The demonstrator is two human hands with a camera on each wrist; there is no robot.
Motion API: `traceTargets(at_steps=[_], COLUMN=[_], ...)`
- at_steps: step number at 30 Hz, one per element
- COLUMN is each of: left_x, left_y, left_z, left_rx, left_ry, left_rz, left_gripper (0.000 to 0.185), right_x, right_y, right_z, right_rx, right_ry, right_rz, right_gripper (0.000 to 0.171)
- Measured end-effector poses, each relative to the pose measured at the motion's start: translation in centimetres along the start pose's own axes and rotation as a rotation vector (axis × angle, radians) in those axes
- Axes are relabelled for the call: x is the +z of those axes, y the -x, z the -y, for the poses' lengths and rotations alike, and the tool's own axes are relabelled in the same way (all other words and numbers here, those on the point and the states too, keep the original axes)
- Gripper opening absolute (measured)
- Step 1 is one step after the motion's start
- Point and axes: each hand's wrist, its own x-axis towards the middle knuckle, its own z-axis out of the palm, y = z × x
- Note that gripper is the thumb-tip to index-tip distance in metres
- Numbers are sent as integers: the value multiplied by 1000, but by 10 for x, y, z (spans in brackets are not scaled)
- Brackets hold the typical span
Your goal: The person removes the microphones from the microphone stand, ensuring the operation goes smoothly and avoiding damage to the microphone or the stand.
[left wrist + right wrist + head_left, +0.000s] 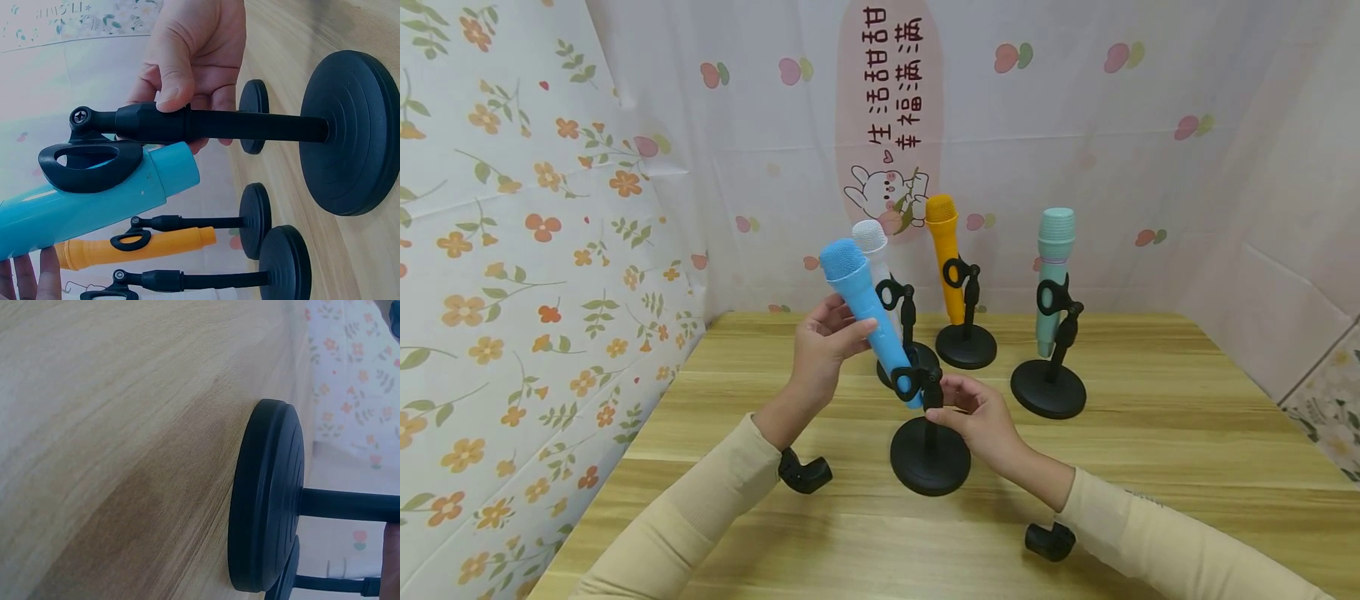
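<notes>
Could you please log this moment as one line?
left hand: grips blue microphone | right hand: holds stand post | microphone in stand clip

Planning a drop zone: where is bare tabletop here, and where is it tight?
Free: the wooden table right of the teal microphone's stand, and the left strip by the floral wall. Crowded: centre, where four stands cluster and both hands work the blue microphone.

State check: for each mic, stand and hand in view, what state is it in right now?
Blue mic: tilted, in front stand's clip, held by left hand.
Front stand: upright on table, post pinched by right hand.
White mic: clipped in its stand.
Orange mic: clipped, tilted.
Teal mic: clipped, near upright.
</notes>
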Motion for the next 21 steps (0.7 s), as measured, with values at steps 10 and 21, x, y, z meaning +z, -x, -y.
traceTargets(at_steps=[10, 21], left_x=[-6, -13], left_y=[-1, 1], left_z=[-4, -3], left_rx=[30, 19], left_ry=[36, 22], left_rz=[-52, -55], left_gripper=[38, 39], right_x=[-2, 0], right_y=[1, 1], right_z=[0, -1], right_rx=[6, -2], right_ry=[0, 22], right_rz=[-3, -2], right_gripper=[41, 42])
